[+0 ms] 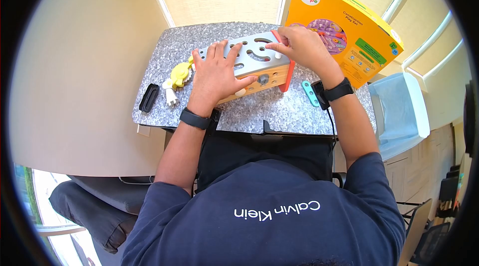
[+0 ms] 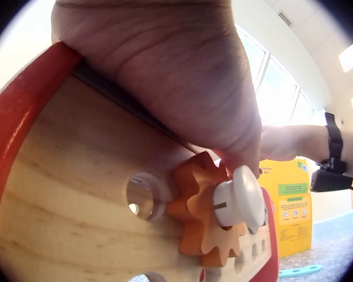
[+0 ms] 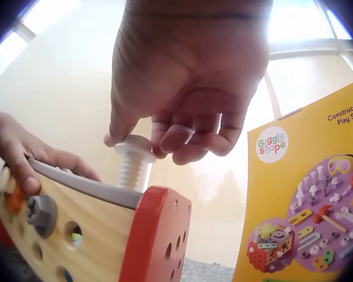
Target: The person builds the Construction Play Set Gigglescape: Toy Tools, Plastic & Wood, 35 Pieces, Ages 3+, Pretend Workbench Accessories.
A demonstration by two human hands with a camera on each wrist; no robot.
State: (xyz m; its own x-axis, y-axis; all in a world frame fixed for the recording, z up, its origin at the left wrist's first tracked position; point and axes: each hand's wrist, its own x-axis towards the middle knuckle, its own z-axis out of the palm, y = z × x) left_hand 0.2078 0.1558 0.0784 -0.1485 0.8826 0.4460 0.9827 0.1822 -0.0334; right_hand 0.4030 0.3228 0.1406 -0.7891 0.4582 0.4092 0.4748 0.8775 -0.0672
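A wooden toy workbench (image 1: 277, 77) with a grey top and red ends stands on the table. My left hand (image 1: 214, 76) rests on its grey top with the fingers spread, the thumb over the front side. Close to the thumb, an orange gear (image 2: 194, 205) is mounted on the wooden face with a white bolt (image 2: 247, 197) through it. Farther along that face sits a grey bolt (image 3: 41, 214). At the red end, my right hand (image 1: 307, 49) pinches the head of a white screw (image 3: 131, 170), which stands upright in the top.
A yellow play set box (image 1: 361, 31) stands at the back right. A teal strip with holes (image 1: 308, 92) lies near my right wrist. On the left are yellow toy pieces (image 1: 180, 74), a white piece (image 1: 171, 97) and a black tray (image 1: 149, 98). A pale blue bin (image 1: 414, 111) stands beside the table.
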